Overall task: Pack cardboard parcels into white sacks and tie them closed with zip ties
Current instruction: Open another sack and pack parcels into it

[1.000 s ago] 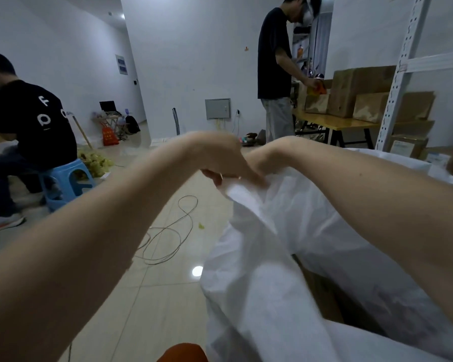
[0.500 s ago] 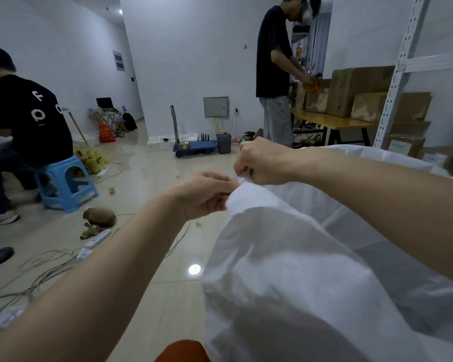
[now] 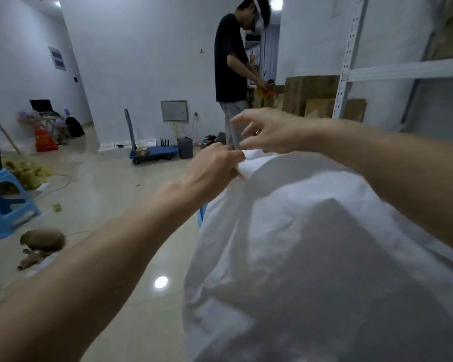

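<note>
A full white sack [image 3: 311,257] fills the lower right, and the corner of a parcel pushes out under its cloth. My left hand [image 3: 215,165] grips the sack's bunched neck [image 3: 249,163]. Just above the neck, my right hand [image 3: 270,131] has curled fingers. Between its thumb and forefinger stands a thin grey strip [image 3: 235,135] that looks like a zip tie. The strip is blurred and its lower end meets the bunched cloth.
A person [image 3: 230,56] stands behind the sack at a table with cardboard boxes [image 3: 309,92]. A white shelf post [image 3: 348,61] rises at the right. On the floor to the left are a blue stool [image 3: 5,202], a brown object [image 3: 42,239] and a blue trolley [image 3: 152,152].
My right hand has let go of the sack's neck and risen a little, now with the grey strip in its fingers. My left hand keeps hold of the bunched neck.
</note>
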`<state>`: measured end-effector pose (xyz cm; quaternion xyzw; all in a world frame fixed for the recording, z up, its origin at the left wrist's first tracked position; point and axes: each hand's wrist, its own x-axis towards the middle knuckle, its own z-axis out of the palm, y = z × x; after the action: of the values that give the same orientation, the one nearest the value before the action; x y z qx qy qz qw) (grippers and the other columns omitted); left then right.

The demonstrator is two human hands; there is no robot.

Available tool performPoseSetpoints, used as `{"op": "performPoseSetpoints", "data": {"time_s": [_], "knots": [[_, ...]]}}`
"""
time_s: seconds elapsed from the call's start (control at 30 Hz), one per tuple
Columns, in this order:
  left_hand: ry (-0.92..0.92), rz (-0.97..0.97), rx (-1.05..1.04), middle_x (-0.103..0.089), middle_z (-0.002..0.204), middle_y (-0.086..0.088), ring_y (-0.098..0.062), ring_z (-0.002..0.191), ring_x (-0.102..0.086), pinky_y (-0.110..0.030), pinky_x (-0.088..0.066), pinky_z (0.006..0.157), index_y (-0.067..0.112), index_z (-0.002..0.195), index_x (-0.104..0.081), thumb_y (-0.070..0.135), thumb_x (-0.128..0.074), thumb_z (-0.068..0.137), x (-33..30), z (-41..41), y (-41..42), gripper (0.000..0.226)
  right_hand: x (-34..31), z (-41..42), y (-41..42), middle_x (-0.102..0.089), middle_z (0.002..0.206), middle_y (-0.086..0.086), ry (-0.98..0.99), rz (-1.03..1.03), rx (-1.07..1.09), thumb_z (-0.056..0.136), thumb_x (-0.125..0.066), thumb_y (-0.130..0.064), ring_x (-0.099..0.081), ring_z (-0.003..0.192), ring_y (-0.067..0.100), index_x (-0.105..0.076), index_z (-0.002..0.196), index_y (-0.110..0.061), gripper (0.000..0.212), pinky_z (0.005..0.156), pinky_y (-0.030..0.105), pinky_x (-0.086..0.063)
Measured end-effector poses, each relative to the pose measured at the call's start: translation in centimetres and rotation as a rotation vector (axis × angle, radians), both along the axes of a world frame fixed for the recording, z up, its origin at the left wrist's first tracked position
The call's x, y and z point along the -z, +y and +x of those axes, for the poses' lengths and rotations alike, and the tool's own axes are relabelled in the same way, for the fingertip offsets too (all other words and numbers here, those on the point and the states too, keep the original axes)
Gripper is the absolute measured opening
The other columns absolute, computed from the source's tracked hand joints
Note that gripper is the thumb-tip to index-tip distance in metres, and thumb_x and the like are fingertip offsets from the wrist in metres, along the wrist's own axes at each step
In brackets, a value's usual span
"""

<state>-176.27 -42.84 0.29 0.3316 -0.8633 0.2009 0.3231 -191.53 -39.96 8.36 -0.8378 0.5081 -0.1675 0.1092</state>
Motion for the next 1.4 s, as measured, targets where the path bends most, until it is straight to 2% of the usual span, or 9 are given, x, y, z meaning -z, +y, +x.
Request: {"op": "performPoseSetpoints", "data": {"time_s": [0.13, 0.27, 0.47, 0.67, 0.77, 0.9, 1.07, 1.2, 1.4], "knots": [[0.187, 0.019, -0.075, -0.062, 0.083, -0.016, -0.028, 0.071, -0.049, -0.037, -0.04, 0.06, 0.008, 0.099, -0.061, 0.016, -0.052, 0.092, 1.2, -0.1, -2.7, 0.014, -2.2, -1.1, 4.7, -0.057, 0.114, 0.003, 0.299, 0.035, 0.277, 0.075, -0.071, -0.052, -0.058, 0.102, 0.022, -0.054, 0.123, -0.016, 0.062, 0.084, 0.036, -0.052], [0.312, 0.136, 0.001, -0.06, 0.09, -0.015, -0.028, 0.075, -0.052, -0.032, -0.034, 0.056, 0.006, 0.108, -0.051, 0.014, -0.05, 0.094, 1.6, -0.1, -3.4, 0.017, 1.6, -0.5, 5.6, -0.061, 0.087, 0.005, 0.473, -0.461, 0.306, 0.083, -0.061, -0.004, -0.058, 0.078, 0.026, -0.06, 0.092, -0.017, 0.016, 0.065, 0.035, -0.049], [0.252, 0.061, -0.02, -0.064, 0.079, -0.018, -0.028, 0.067, -0.057, -0.028, -0.034, 0.06, -0.001, 0.084, -0.064, 0.01, -0.066, 0.085, 1.7, 5.5, -4.2, 0.011, 3.6, -3.0, 5.9, -0.048, 0.063, 0.01, 1.005, -0.94, 0.125, 0.073, -0.056, 0.015, -0.043, 0.047, 0.023, -0.056, 0.063, -0.006, 0.023, 0.054, 0.032, -0.039], [0.404, 0.032, -0.068, -0.063, 0.081, -0.016, -0.026, 0.069, -0.054, -0.035, -0.042, 0.061, 0.001, 0.085, -0.06, 0.012, -0.056, 0.092, 2.1, 6.1, -3.3, 0.014, -0.1, 3.1, 5.8, -0.056, 0.115, 0.0, 0.395, -0.467, 0.349, 0.075, -0.066, -0.059, -0.049, 0.109, 0.02, -0.069, 0.105, -0.021, 0.048, 0.077, 0.034, -0.043], [0.443, 0.017, -0.071, -0.059, 0.074, -0.015, -0.024, 0.063, -0.049, -0.034, -0.036, 0.056, 0.004, 0.077, -0.053, 0.01, -0.054, 0.093, 2.5, 6.5, -2.7, 0.017, 1.0, 6.0, 4.0, -0.058, 0.113, 0.006, 0.509, -0.516, 0.435, 0.078, -0.073, -0.043, -0.051, 0.105, 0.027, -0.051, 0.119, -0.015, 0.054, 0.085, 0.039, -0.04], [0.409, 0.034, -0.033, -0.062, 0.077, -0.015, -0.025, 0.066, -0.056, -0.037, -0.049, 0.057, 0.002, 0.081, -0.059, 0.006, -0.059, 0.089, 2.9, 7.0, -1.6, 0.009, 3.9, 6.8, 2.5, -0.054, 0.081, 0.003, 0.4, -0.563, 0.436, 0.09, -0.055, -0.003, -0.05, 0.073, 0.022, -0.055, 0.088, -0.014, 0.012, 0.069, 0.033, -0.034], [0.198, 0.611, 0.005, -0.056, 0.085, 0.012, 0.002, 0.07, -0.054, -0.01, -0.045, 0.064, 0.019, 0.123, -0.061, 0.016, -0.069, 0.084, -2.7, 8.1, 1.4, 0.039, 6.6, 5.0, 2.3, -0.045, 0.055, 0.011, 0.605, -1.221, 0.065, 0.08, -0.031, 0.016, -0.035, 0.047, 0.022, -0.048, 0.061, -0.007, 0.035, 0.057, 0.032, -0.038], [0.027, 0.885, 0.194, -0.067, 0.102, 0.015, 0.0, 0.097, -0.062, -0.018, -0.048, 0.088, 0.026, 0.113, -0.066, 0.023, -0.061, 0.089, -6.7, 7.0, 2.6, 0.025, 6.8, 4.6, 2.7, -0.045, 0.055, 0.01, 0.697, -1.394, -0.075, 0.089, -0.039, 0.013, -0.04, 0.047, 0.021, -0.049, 0.062, -0.008, 0.035, 0.058, 0.033, -0.039], [-0.194, 0.577, -0.034, -0.061, 0.065, 0.003, -0.012, 0.063, -0.057, -0.017, -0.048, 0.063, 0.019, 0.071, -0.065, 0.021, -0.074, 0.079, -5.6, 3.4, 1.4, 0.012, 6.7, 4.8, 3.4, -0.052, 0.066, 0.01, 0.556, -1.175, 0.017, 0.094, -0.045, -0.001, -0.048, 0.054, 0.025, -0.058, 0.069, -0.007, 0.028, 0.062, 0.035, -0.042]]}}
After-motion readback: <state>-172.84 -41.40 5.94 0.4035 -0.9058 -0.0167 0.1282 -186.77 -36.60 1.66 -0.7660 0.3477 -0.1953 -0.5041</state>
